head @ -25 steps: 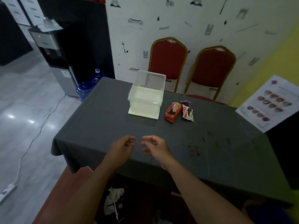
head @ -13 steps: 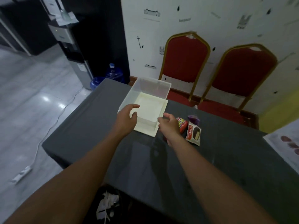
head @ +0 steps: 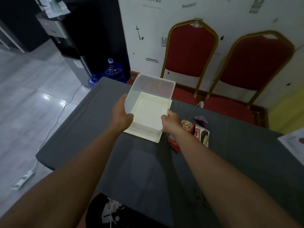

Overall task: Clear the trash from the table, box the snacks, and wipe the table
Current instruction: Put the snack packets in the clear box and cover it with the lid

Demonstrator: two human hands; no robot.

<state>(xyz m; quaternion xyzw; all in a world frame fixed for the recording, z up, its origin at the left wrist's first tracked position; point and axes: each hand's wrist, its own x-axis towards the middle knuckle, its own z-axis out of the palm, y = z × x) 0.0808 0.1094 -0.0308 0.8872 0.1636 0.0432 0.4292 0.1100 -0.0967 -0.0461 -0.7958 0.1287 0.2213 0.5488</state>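
A translucent plastic box (head: 153,89) sits on its cream lid (head: 153,138) on the grey-clothed table (head: 92,122). My left hand (head: 121,114) grips the box's left wall, thumb over the rim. My right hand (head: 171,120) holds the box's near right corner. Just right of that hand lie a red snack pack (head: 188,126), a white Choco Pie pack (head: 203,134) and a purple wrapper (head: 201,120). Dark crumbs (head: 197,195) dot the cloth near my right forearm.
Two red chairs with gold frames (head: 192,51) stand behind the table against the wall. A black trash bin (head: 110,211) with white scraps sits below the near edge. Blue water jugs (head: 113,71) and a dispenser (head: 65,45) stand at left. A printed sheet (head: 294,142) lies at the right edge.
Both hands moved forward from the near edge to the box and took hold of its sides. The camera came closer to the table.
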